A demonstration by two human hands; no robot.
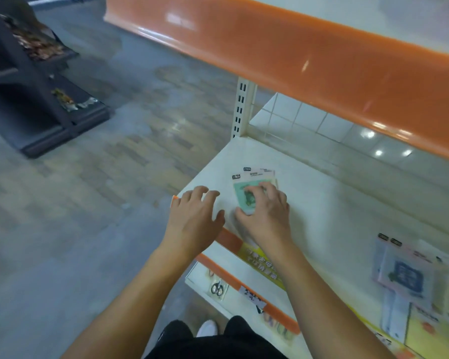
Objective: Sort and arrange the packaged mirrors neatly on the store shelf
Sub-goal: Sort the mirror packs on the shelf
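Note:
A small stack of packaged mirrors with green faces and white header cards lies near the left end of the cream shelf. My right hand rests on top of this stack, fingers curled around its near edge. Just left of it, my left hand hovers over the shelf's front corner with fingers spread and nothing in it. Another pile of packaged mirrors, pink with blue faces, lies at the right of the same shelf, blurred.
An orange-fronted upper shelf overhangs the work area. Yellow packages lie at the lower right. A lower shelf holds scissors. A dark display rack stands across the aisle at the left.

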